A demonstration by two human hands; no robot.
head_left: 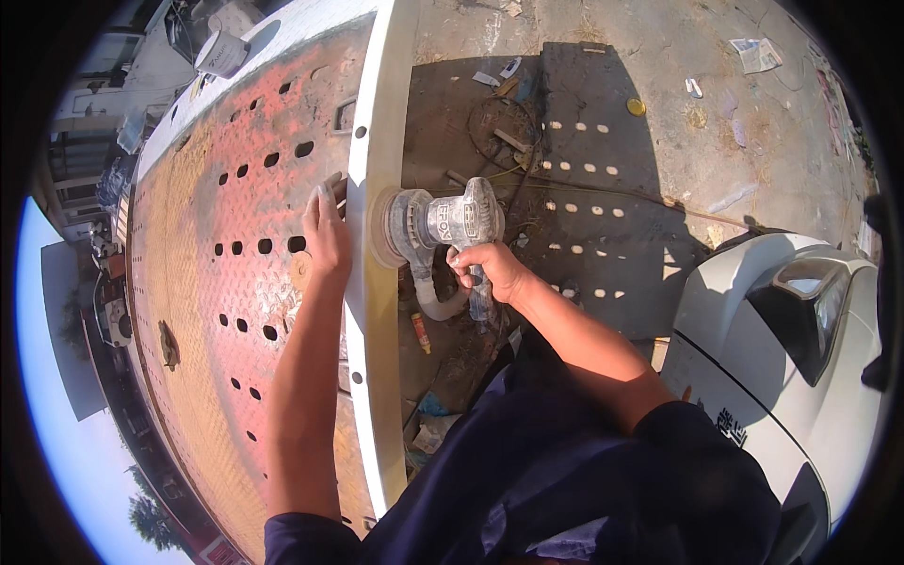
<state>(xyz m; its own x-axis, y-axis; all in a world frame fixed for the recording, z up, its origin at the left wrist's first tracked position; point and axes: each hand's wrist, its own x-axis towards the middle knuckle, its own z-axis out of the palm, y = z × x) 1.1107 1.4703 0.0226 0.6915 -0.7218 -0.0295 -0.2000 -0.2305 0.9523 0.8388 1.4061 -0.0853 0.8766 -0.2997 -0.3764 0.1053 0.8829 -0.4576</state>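
Observation:
A dusty grey disc sander (443, 221) lies sideways with its round pad against the outer face of a long rail (381, 311), white on top and yellowish on that face. My right hand (490, 268) is wrapped round the sander's handle. A pale dust hose (438, 299) curves below the tool. Across the rail, my left hand (327, 235) lies along its inner edge, opposite the pad, with fingers stretched out. Beside that hand spreads a worn red and yellow metal bed (198, 282) with rows of oval holes. The pad's contact face is hidden.
A white vehicle (753, 348) with a headlight stands close on my right. Cables, a yellow lid (637, 107) and scraps of paper (756, 55) litter the concrete ground. A small orange tube (421, 333) lies below the sander. A white bucket (221, 55) stands at the far left.

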